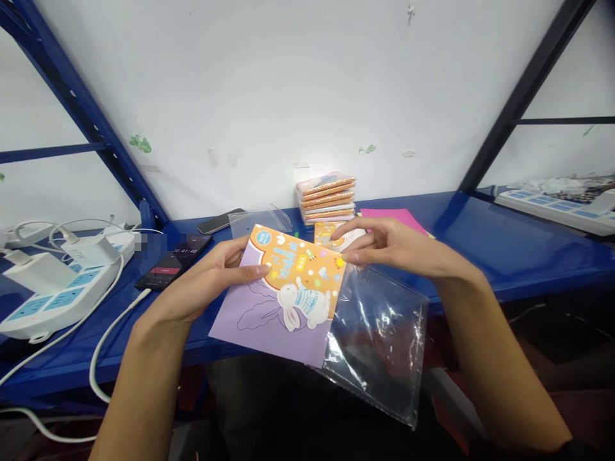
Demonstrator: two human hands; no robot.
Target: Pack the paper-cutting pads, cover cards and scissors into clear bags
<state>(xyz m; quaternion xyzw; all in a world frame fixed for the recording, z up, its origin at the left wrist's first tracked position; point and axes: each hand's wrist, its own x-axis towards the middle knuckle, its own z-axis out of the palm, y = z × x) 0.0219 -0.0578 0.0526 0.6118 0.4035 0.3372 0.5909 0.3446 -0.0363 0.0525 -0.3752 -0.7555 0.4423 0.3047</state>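
My left hand (218,272) grips the left edge of a purple paper sheet (262,320) and an orange printed card (314,259) lying on it, thumb on top. The card has a white rabbit in a striped top. My right hand (387,243) is closed at the card's upper right corner, thumb and fingertips pinched together where a clear plastic bag (377,339) meets it. The bag hangs slantwise behind and right of the sheet. How far the sheet and bag overlap is hidden. Behind my right fingers another orange card (325,230) lies on the table.
Several wrapped packs form a stack (329,200) against the wall. A pink sheet (398,221) lies to its right. On the left are a lit phone (175,262), a dark phone (221,221), clear plastic (259,219) and a power strip (62,294) with white cables.
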